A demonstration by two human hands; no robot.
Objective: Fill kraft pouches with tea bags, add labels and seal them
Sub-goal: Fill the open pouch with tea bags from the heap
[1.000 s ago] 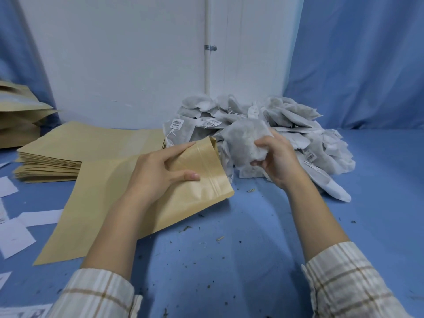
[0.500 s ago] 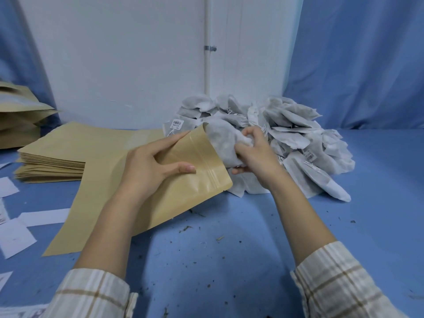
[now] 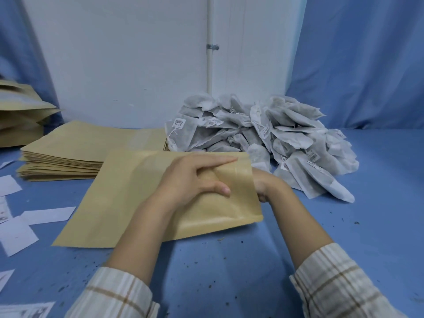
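Left hand (image 3: 195, 180) grips the flat tan kraft pouch (image 3: 128, 203); right hand (image 3: 263, 187) reaches inside, grip hidden.

Soft even light, wide-angle edge distortion

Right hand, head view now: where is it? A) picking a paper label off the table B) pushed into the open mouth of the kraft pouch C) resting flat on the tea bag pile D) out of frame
B: the right hand disappears past the wrist into the mouth of the kraft pouch, which the left hand holds open.
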